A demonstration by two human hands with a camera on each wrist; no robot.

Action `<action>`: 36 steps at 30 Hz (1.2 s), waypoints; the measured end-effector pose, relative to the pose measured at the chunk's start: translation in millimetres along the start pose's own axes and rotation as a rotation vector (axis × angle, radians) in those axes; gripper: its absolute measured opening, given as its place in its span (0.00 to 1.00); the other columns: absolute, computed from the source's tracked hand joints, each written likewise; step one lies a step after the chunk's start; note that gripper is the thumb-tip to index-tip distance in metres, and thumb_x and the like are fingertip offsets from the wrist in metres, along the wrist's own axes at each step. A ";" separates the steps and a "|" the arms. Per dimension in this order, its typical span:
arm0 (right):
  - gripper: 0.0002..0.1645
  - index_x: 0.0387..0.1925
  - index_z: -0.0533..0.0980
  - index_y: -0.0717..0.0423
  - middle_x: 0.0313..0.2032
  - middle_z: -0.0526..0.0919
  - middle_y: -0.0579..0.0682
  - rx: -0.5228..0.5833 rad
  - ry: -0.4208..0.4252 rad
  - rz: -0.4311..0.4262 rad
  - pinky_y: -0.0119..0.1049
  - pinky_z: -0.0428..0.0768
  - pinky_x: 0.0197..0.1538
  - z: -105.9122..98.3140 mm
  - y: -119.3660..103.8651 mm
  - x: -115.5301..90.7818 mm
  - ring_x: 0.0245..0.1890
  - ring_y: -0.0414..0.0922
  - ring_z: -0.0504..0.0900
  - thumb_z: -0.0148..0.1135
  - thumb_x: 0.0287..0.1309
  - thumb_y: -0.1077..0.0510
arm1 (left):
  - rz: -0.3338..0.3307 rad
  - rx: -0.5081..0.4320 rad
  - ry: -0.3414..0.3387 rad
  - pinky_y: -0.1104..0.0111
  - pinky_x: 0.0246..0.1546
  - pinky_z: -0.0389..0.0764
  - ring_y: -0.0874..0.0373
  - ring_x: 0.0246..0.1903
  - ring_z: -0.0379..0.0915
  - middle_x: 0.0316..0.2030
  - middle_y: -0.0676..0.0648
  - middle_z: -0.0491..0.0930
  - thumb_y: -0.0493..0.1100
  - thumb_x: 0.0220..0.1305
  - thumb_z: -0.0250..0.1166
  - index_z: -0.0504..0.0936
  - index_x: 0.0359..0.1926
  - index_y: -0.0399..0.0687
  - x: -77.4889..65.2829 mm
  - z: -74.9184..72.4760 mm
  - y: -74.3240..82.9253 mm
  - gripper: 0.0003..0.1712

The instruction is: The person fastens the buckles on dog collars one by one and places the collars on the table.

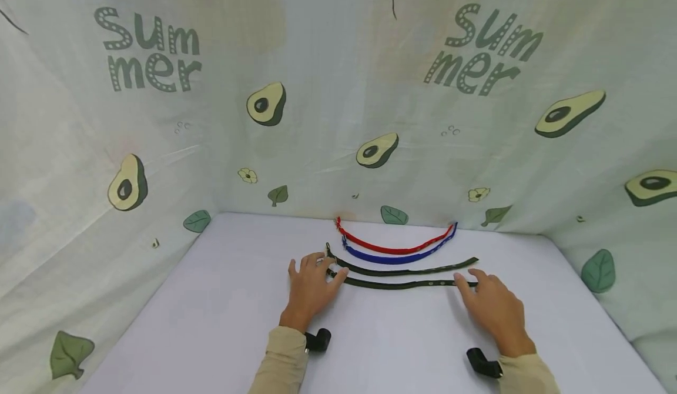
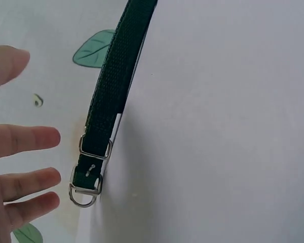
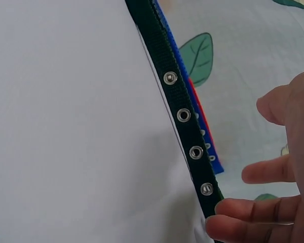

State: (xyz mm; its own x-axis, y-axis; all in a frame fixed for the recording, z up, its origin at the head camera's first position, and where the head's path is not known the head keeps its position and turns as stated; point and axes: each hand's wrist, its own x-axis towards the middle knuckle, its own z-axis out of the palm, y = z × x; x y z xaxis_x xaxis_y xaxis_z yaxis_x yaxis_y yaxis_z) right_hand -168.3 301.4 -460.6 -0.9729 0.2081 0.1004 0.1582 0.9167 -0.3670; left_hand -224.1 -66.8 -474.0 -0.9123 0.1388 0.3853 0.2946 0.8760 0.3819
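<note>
Nearest strap: deep green in our wrist views, almost black-olive in our head view.
Second strap: the same dark olive, as we see it.
Third strap: strong royal blue, dotted with pale spots toward one end.
Farthest strap: bright red.
Buckle: silver metal.
Eyelets: silver rings, which we see against dark green.
Table: plain white — we read a lilac tint in it.
Cloth: pale grey-green, printed with avocados in yellow-green with dark green edges and near-black stones, leaves in muted green, cream-yellow flowers and sage lettering, speckled with pale dots.
Sleeves: plain beige.
Wrist cameras: black.
</note>
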 end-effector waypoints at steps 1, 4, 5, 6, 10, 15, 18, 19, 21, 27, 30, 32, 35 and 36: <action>0.51 0.63 0.72 0.65 0.44 0.82 0.64 0.011 0.006 0.002 0.61 0.77 0.37 0.8 -1.4 1.3 0.45 0.65 0.80 0.38 0.68 0.24 | -0.006 -0.005 0.003 0.31 0.63 0.52 0.44 0.62 0.68 0.58 0.42 0.77 0.65 0.67 0.60 0.86 0.53 0.52 1.2 0.5 -0.7 0.27; 0.48 0.62 0.73 0.64 0.43 0.85 0.61 0.051 0.024 0.008 0.58 0.77 0.36 3.4 -4.9 5.3 0.44 0.64 0.82 0.39 0.69 0.26 | -0.003 -0.016 0.023 0.32 0.62 0.55 0.43 0.60 0.70 0.56 0.42 0.78 0.62 0.66 0.63 0.87 0.51 0.51 2.5 1.5 -1.7 0.24; 0.47 0.61 0.74 0.64 0.43 0.86 0.61 0.063 0.033 0.015 0.58 0.78 0.36 4.3 -5.6 6.4 0.44 0.64 0.82 0.39 0.70 0.27 | 0.005 -0.013 0.033 0.33 0.61 0.57 0.43 0.59 0.71 0.55 0.42 0.79 0.60 0.66 0.64 0.87 0.50 0.51 2.6 2.2 -2.0 0.23; 0.46 0.61 0.74 0.63 0.44 0.86 0.61 0.075 0.040 0.024 0.57 0.78 0.36 4.7 -6.3 7.2 0.45 0.64 0.82 0.40 0.70 0.27 | 0.014 -0.010 0.044 0.33 0.61 0.58 0.43 0.58 0.72 0.54 0.42 0.79 0.59 0.66 0.65 0.87 0.50 0.51 2.9 3.0 -2.4 0.22; 0.39 0.59 0.75 0.61 0.44 0.85 0.62 0.138 0.049 0.066 0.56 0.77 0.35 5.1 -5.2 10.8 0.43 0.63 0.82 0.44 0.71 0.33 | 0.041 0.000 0.105 0.38 0.57 0.67 0.43 0.51 0.76 0.48 0.41 0.80 0.53 0.65 0.68 0.87 0.47 0.48 3.7 6.8 -3.4 0.17; 0.33 0.60 0.76 0.60 0.47 0.84 0.63 0.183 -0.008 0.109 0.57 0.76 0.38 7.7 -5.8 13.5 0.46 0.63 0.81 0.48 0.71 0.38 | 0.017 -0.025 0.128 0.47 0.47 0.74 0.46 0.43 0.76 0.42 0.41 0.78 0.49 0.63 0.70 0.88 0.48 0.45 3.9 6.9 -6.6 0.17; 0.31 0.60 0.76 0.60 0.46 0.84 0.62 0.192 -0.030 0.109 0.56 0.77 0.40 13.2 -8.1 14.6 0.45 0.62 0.82 0.49 0.71 0.41 | -0.014 -0.017 0.114 0.49 0.43 0.75 0.47 0.41 0.76 0.40 0.41 0.77 0.48 0.63 0.71 0.88 0.48 0.46 4.0 6.6 -10.5 0.16; 0.31 0.60 0.76 0.60 0.46 0.84 0.62 0.192 -0.030 0.111 0.56 0.77 0.39 15.3 -8.6 15.2 0.45 0.62 0.82 0.50 0.70 0.42 | -0.023 -0.011 0.105 0.49 0.42 0.75 0.47 0.40 0.76 0.40 0.41 0.78 0.49 0.63 0.70 0.88 0.48 0.47 4.2 6.7 -11.2 0.16; 0.29 0.58 0.77 0.60 0.46 0.84 0.61 0.194 -0.023 0.121 0.55 0.76 0.39 19.3 -9.7 15.6 0.44 0.61 0.82 0.50 0.70 0.43 | -0.029 0.006 0.090 0.50 0.39 0.76 0.47 0.39 0.76 0.38 0.41 0.78 0.49 0.63 0.70 0.89 0.46 0.48 4.5 8.3 -11.4 0.14; 0.25 0.53 0.81 0.58 0.45 0.85 0.57 0.227 0.041 0.156 0.54 0.76 0.40 27.5 -10.7 12.8 0.45 0.61 0.82 0.52 0.68 0.45 | -0.040 0.043 0.043 0.51 0.34 0.76 0.47 0.35 0.75 0.35 0.43 0.78 0.49 0.64 0.68 0.89 0.43 0.50 2.7 8.4 -5.1 0.11; 0.22 0.49 0.82 0.57 0.38 0.86 0.53 0.246 0.079 0.156 0.49 0.75 0.37 30.9 -10.6 10.6 0.40 0.57 0.83 0.54 0.67 0.46 | -0.059 0.032 0.027 0.51 0.36 0.75 0.47 0.37 0.75 0.36 0.43 0.78 0.49 0.65 0.68 0.90 0.44 0.51 2.4 8.6 -3.4 0.11; 0.20 0.46 0.82 0.56 0.34 0.85 0.50 0.254 0.106 0.146 0.47 0.74 0.34 32.2 -11.1 9.5 0.37 0.54 0.82 0.55 0.67 0.47 | -0.056 0.024 0.019 0.51 0.38 0.76 0.46 0.39 0.75 0.37 0.43 0.79 0.49 0.65 0.68 0.90 0.44 0.52 2.8 9.7 -2.9 0.11; 0.17 0.42 0.83 0.56 0.31 0.85 0.48 0.257 0.156 0.131 0.45 0.73 0.32 33.3 -12.4 8.9 0.33 0.51 0.82 0.58 0.66 0.47 | -0.037 0.009 0.010 0.50 0.40 0.76 0.46 0.41 0.75 0.39 0.43 0.81 0.49 0.65 0.68 0.90 0.44 0.52 4.1 11.9 -2.4 0.11; 0.17 0.41 0.83 0.55 0.30 0.85 0.48 0.256 0.173 0.129 0.45 0.73 0.31 33.8 -12.9 8.9 0.33 0.51 0.82 0.59 0.66 0.47 | -0.030 0.007 0.009 0.49 0.40 0.76 0.46 0.41 0.75 0.39 0.44 0.81 0.49 0.65 0.68 0.90 0.44 0.52 4.5 12.7 -2.3 0.11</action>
State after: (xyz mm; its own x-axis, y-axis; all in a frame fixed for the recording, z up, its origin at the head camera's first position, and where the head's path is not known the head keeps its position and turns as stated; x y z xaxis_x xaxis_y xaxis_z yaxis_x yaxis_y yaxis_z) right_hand -184.7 279.8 -486.3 -0.9015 0.3912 0.1852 0.2089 0.7680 -0.6054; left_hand -232.5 -62.4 -483.8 -0.9181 0.1084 0.3813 0.2653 0.8828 0.3877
